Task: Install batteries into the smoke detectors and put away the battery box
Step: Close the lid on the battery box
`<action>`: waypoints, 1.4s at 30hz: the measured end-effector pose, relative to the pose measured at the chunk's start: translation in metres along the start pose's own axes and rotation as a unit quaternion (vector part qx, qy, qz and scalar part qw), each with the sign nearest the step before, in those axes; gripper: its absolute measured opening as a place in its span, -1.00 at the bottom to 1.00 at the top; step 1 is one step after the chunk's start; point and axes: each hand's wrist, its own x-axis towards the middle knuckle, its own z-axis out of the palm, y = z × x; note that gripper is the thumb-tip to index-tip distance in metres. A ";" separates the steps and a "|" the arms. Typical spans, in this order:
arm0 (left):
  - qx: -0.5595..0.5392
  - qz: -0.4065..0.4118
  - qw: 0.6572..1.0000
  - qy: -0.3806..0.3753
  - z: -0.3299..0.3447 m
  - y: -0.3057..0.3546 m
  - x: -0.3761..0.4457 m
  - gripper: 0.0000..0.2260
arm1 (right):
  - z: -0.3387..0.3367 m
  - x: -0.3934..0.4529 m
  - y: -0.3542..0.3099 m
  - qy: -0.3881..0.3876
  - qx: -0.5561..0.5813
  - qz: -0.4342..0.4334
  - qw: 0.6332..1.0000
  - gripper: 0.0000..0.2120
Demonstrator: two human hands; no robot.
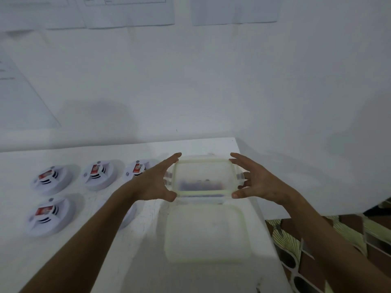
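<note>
A clear battery box [204,176] with a pale green rim stands at the table's far right; dark batteries show dimly inside it. Its lid [206,232] lies flat just in front of it. My left hand [155,182] spans the box's left end, forefinger at the far corner and thumb at the near corner. On the right end my right hand [254,180] does the same. Both hands have fingers spread and mostly straight. Several white smoke detectors [50,178] with red labels lie in two rows at the left; one is partly hidden behind my left forearm.
The white table [148,261] stands against a white wall with paper sheets [131,11] on it. The table's right edge runs just beside the box and lid; a patterned floor [317,261] lies below it.
</note>
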 end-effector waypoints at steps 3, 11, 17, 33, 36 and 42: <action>-0.004 -0.005 1.000 -0.015 0.002 -0.001 0.001 0.05 | -0.001 0.000 0.003 -0.017 0.002 0.000 1.000 -0.01; 0.006 0.003 0.999 0.045 0.001 -0.001 0.014 -0.03 | -0.009 0.014 0.001 -0.018 -0.016 0.008 1.000 -0.04; 0.004 -0.007 1.000 0.010 0.002 -0.005 0.010 -0.04 | -0.005 0.012 0.002 -0.029 -0.025 0.007 0.999 -0.04; 0.093 -0.024 0.995 0.003 -0.007 0.008 0.010 -0.10 | 0.003 0.004 0.002 0.011 -0.074 0.019 0.997 -0.22; 0.102 -0.028 0.994 0.007 -0.004 0.009 0.011 -0.07 | 0.006 0.004 0.000 0.018 -0.076 0.036 0.996 -0.24; 0.090 -0.039 0.995 -0.008 -0.002 -0.001 0.017 -0.06 | 0.017 0.002 0.003 0.009 -0.038 0.045 0.998 -0.28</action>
